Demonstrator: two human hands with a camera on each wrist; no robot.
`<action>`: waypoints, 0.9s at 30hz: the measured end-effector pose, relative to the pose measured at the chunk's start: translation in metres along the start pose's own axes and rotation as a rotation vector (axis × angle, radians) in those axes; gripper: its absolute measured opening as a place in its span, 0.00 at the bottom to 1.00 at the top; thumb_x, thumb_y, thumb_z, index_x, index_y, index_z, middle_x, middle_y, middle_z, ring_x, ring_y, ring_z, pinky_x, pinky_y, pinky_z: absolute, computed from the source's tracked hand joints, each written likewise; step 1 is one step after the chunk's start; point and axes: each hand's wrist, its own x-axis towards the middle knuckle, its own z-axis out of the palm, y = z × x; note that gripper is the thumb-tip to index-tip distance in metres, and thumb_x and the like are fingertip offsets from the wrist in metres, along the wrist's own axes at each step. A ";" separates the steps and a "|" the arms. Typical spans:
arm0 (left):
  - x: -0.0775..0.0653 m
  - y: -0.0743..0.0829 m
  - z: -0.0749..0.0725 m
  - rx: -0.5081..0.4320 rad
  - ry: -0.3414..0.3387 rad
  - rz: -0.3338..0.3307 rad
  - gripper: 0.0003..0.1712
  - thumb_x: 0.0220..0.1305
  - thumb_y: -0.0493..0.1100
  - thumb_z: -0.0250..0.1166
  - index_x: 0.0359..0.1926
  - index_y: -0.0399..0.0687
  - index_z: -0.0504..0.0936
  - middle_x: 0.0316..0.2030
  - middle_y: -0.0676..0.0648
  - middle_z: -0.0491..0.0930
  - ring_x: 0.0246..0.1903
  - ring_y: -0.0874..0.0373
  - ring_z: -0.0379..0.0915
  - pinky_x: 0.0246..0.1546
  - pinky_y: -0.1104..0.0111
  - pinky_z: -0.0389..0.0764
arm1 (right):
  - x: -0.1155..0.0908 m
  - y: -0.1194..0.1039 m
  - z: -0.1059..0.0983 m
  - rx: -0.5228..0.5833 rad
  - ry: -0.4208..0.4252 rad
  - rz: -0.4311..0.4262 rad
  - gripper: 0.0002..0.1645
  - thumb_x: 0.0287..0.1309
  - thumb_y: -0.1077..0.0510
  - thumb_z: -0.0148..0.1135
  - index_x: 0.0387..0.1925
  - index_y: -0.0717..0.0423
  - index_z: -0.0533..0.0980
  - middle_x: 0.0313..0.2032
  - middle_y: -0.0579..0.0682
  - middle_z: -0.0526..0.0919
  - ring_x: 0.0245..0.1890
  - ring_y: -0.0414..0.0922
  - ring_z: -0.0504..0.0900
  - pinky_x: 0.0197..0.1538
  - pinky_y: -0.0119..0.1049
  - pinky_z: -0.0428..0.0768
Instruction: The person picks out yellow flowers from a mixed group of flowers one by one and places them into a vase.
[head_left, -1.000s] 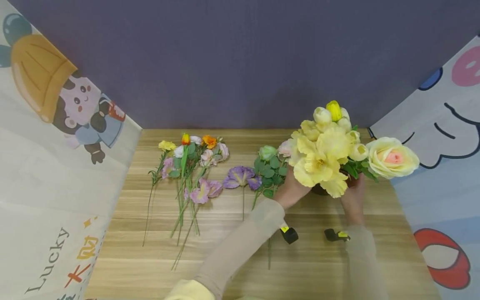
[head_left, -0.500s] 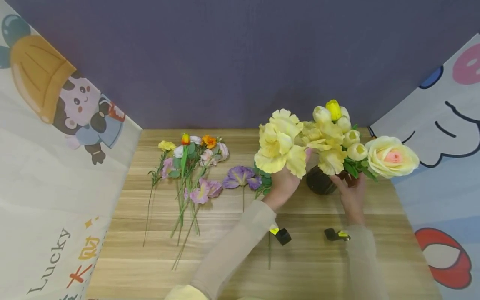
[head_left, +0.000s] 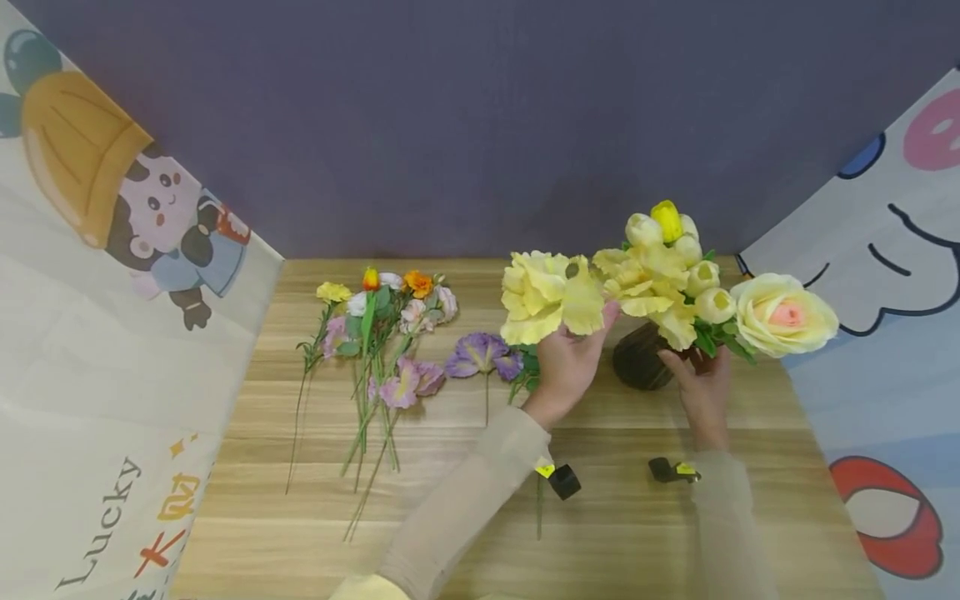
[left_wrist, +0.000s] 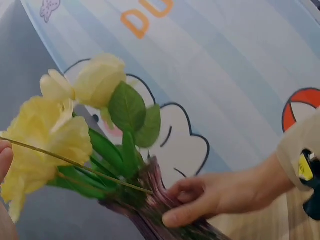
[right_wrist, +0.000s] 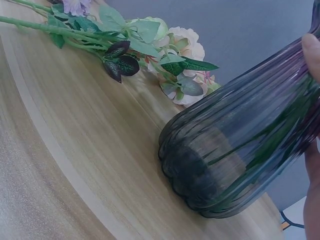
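Observation:
My left hand (head_left: 566, 371) holds a large ruffled yellow flower (head_left: 543, 300) to the left of the vase. Its thin stem (left_wrist: 75, 164) slants across to the mouth of the vase in the left wrist view. My right hand (head_left: 705, 392) grips the neck of the ribbed, dark translucent vase (right_wrist: 220, 160). Green stems show through the glass. In the vase stand another yellow ruffled flower (head_left: 645, 279), pale tulips (head_left: 705, 275), a bright yellow tulip (head_left: 667, 221) and a big cream rose with a pink centre (head_left: 783, 312).
Several loose flowers lie on the wooden table (head_left: 247, 533) at left, including an orange flower (head_left: 418, 283) and a pink-lilac iris (head_left: 401, 383). A purple iris (head_left: 480, 354) lies nearer the left hand. A dark back panel (head_left: 480, 125) and printed side panels enclose the table.
My left hand has moved left, drawing the large yellow flower away from the bouquet, and the bloom has since tipped lower. The right hand stays on the vase.

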 end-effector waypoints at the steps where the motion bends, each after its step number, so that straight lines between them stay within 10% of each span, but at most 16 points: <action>1: 0.000 0.002 0.000 -0.002 0.003 0.009 0.06 0.69 0.30 0.66 0.42 0.27 0.83 0.36 0.30 0.87 0.37 0.40 0.88 0.44 0.66 0.89 | 0.000 0.000 0.000 -0.006 -0.001 0.003 0.43 0.59 0.71 0.71 0.72 0.47 0.67 0.61 0.45 0.76 0.56 0.40 0.76 0.51 0.22 0.78; 13: 0.015 0.027 -0.006 -0.123 0.056 0.223 0.07 0.69 0.28 0.61 0.36 0.23 0.80 0.31 0.27 0.84 0.30 0.38 0.84 0.39 0.58 0.89 | 0.001 -0.003 0.001 -0.001 -0.010 0.018 0.46 0.58 0.72 0.71 0.74 0.45 0.65 0.69 0.47 0.72 0.71 0.49 0.68 0.65 0.25 0.74; 20: 0.000 0.009 -0.001 0.234 -0.043 0.122 0.09 0.67 0.31 0.68 0.44 0.30 0.78 0.39 0.35 0.84 0.43 0.45 0.84 0.52 0.69 0.85 | 0.000 -0.003 0.001 -0.008 0.006 0.059 0.48 0.58 0.71 0.72 0.75 0.45 0.64 0.72 0.49 0.69 0.75 0.51 0.65 0.68 0.26 0.73; 27: -0.018 -0.009 0.006 0.370 -0.289 -0.191 0.06 0.75 0.39 0.61 0.46 0.39 0.77 0.37 0.46 0.79 0.39 0.64 0.76 0.45 0.81 0.78 | 0.000 -0.001 -0.001 -0.014 -0.007 0.021 0.46 0.58 0.71 0.72 0.74 0.46 0.65 0.69 0.49 0.72 0.71 0.48 0.69 0.69 0.27 0.72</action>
